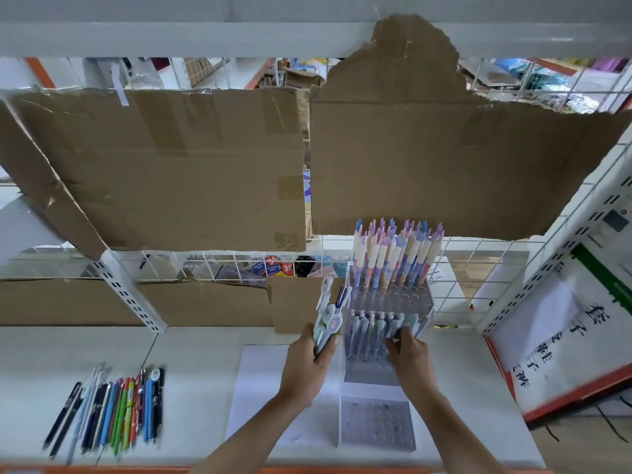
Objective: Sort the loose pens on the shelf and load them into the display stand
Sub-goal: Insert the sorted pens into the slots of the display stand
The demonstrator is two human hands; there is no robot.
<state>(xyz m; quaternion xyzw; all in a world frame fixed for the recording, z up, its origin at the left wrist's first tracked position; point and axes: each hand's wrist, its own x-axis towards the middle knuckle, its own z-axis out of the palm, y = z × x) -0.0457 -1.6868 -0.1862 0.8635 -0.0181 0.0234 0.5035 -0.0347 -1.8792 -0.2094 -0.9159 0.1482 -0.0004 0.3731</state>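
Loading step in hand, judged from the layout: your left hand [309,362] grips a small bundle of pens [329,318], fingers wrapped round the lower barrels, clips and caps fanned upward just left of the display stand [388,331]. Your right hand [408,350] is at the stand's front row, fingers curled down on the cap of a pastel pen [398,328] near the right end of that row; blur makes it hard to tell a firm pinch from a press, but it reads as a pen being seated.

Stand position: right of centre in the frame, on the white shelf [191,357]. Back rows hold upright pens with blue and purple tops [396,249]. Middle rows show open holes. Front row is partly filled.

Sorted stock: a row of loose pens [109,410] lies side by side at lower left of the frame, well apart from the stand, untouched by either hand. A second clear holder [376,422] lies in front of the stand, near the lower centre, with its holes unfilled. A white sheet [260,388] lies under your left forearm.

Progress estimate: roughly midway; many holes open, many pens still out.

Next move, as a judgement: free your right hand from the seated pen, take one pen out of the left-hand bundle, line its tip over the next open hole and push straight down. Keep the left grip snug so that the fan does not slip
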